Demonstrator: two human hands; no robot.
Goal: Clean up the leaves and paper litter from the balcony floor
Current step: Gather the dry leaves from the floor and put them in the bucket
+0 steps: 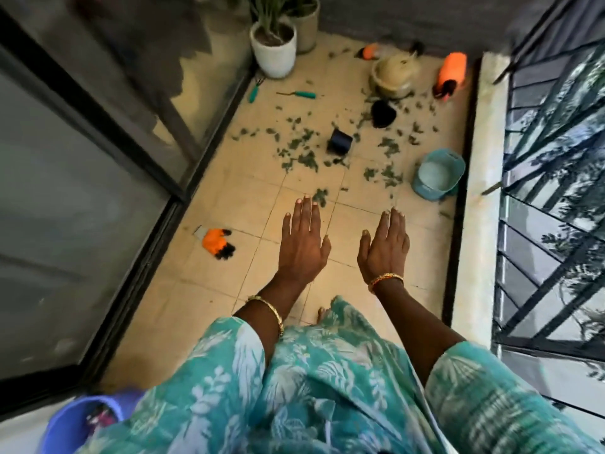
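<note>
We hold our left hand (302, 242) and right hand (384, 245) out flat above the cream tiled balcony floor (229, 273), fingers (307, 213) straight, side by side and gripping nothing, probably poised to start gathering. Near our left side lies an orange-and-black glove (214, 242) with a scrap of grey paper (198, 231) touching it. Farther on, the scattered green leaves (304, 149) cover the tiles around a dark blue spool (340, 140) and a pale blue plastic basket (437, 173) (a likely place for litter, we judge). Beyond stand a tan lidded clay pot (393, 77), two teal-handled garden tools (296, 94) and white planters (275, 49), between the sliding glass door (82, 178) and black grille (553, 191).
</note>
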